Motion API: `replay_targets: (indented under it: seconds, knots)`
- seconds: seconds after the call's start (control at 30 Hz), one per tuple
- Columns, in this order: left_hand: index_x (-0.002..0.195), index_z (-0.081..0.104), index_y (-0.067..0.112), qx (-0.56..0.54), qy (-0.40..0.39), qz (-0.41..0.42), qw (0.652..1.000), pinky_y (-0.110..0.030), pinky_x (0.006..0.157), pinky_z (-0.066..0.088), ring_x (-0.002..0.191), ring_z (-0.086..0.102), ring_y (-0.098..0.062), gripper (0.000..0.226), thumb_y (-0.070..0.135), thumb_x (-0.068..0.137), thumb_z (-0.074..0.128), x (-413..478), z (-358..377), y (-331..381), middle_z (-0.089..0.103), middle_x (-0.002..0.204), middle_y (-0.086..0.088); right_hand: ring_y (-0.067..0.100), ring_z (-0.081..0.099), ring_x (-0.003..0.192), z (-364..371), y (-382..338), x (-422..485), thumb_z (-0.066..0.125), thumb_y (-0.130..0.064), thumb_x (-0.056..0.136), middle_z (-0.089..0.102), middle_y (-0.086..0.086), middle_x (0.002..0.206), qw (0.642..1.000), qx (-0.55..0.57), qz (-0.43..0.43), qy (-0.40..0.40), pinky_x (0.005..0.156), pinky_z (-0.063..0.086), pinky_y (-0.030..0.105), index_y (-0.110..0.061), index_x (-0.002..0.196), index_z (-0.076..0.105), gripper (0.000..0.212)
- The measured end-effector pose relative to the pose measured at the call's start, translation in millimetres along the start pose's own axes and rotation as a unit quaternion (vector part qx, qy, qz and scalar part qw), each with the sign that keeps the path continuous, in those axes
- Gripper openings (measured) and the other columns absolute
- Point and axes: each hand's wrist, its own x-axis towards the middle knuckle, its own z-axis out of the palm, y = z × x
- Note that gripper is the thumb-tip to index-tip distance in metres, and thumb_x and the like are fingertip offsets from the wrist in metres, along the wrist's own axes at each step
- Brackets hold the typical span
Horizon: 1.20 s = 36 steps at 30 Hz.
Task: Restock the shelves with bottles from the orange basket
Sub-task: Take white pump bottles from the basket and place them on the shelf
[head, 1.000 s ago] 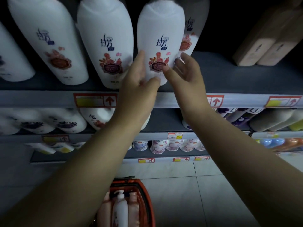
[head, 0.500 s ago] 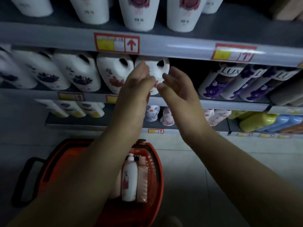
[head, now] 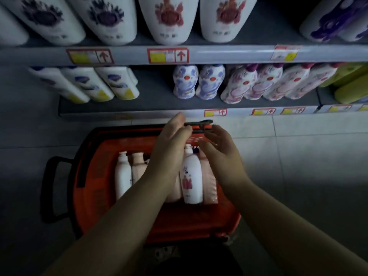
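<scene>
The orange basket [head: 95,176] stands on the floor below me with several bottles lying in it. A white bottle with a red label [head: 191,176] lies in the middle, pink bottles [head: 209,182] beside it, and a white bottle [head: 123,174] at the left. My left hand [head: 169,148] hovers over the basket's middle with fingers together, holding nothing. Just right of the white bottle, my right hand [head: 221,156] hangs open. Both hands are above the bottles; I cannot tell if they touch them.
Grey shelves run across the top. The lowest shelf [head: 139,113] holds white-yellow bottles [head: 103,84], blue-patterned bottles [head: 186,82] and pink-patterned bottles [head: 258,84]. Large white jugs [head: 165,18] stand on the shelf above. A black handle [head: 49,188] sticks out left of the basket. Tiled floor lies to the right.
Both hands have come down from the upper shelf, past the middle shelves, to just above the basket. The view has tilted down with them.
</scene>
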Motion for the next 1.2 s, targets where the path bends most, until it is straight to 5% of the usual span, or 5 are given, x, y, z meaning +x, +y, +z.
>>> replay_targets:
  seconds: [0.3,0.5,0.8,1.07,1.2]
  knots:
    - [0.132,0.047,0.041,0.069,0.016,-0.138,0.988,-0.034,0.101,0.038,0.122,0.048,-0.008,0.058,0.052,0.075,0.045,36,-24,-99,0.050,0.132,0.011,0.018,0.053,0.112,6,108,43,0.062,-0.028,0.089,0.054,0.001,0.128,0.977,-0.106,0.184,0.026,0.096,0.046,0.037,-0.019,0.140,0.040,0.057]
    - [0.097,0.058,0.020,-0.072,0.086,-0.244,0.963,-0.011,0.032,0.039,0.042,0.058,0.005,0.017,0.028,0.101,0.043,51,-31,-164,0.064,0.072,0.007,0.018,0.061,0.082,16,169,72,0.061,-0.023,0.086,0.059,-0.005,0.084,0.940,-0.297,0.163,0.030,0.071,0.054,0.034,-0.014,0.119,0.056,0.034]
    - [0.084,0.056,0.016,-0.065,0.037,-0.290,0.954,-0.012,0.045,0.049,0.058,0.063,-0.006,0.024,0.020,0.102,0.040,56,-40,-204,0.061,0.077,0.002,0.028,0.046,0.120,39,199,80,0.068,-0.033,0.084,0.039,0.014,0.134,0.864,-0.494,0.094,0.041,0.096,0.045,0.036,-0.004,0.134,0.034,0.067]
    - [0.098,0.061,0.010,-0.073,0.032,-0.255,0.964,-0.018,0.049,0.051,0.057,0.062,-0.007,0.024,0.009,0.101,0.037,45,-38,-193,0.062,0.077,-0.002,0.014,0.052,0.080,31,191,71,0.074,-0.024,0.078,0.050,-0.004,0.092,0.954,-0.268,0.134,0.015,0.074,0.046,0.034,-0.010,0.121,0.041,0.056]
    - [0.111,0.061,0.029,-0.020,0.020,-0.264,0.964,-0.029,0.060,0.051,0.083,0.065,-0.014,0.018,0.025,0.099,0.049,35,-45,-180,0.067,0.102,-0.001,0.020,0.062,0.096,11,163,60,0.079,-0.023,0.075,0.058,0.002,0.102,0.970,-0.154,0.188,-0.019,0.083,0.056,0.039,-0.014,0.108,0.049,0.045]
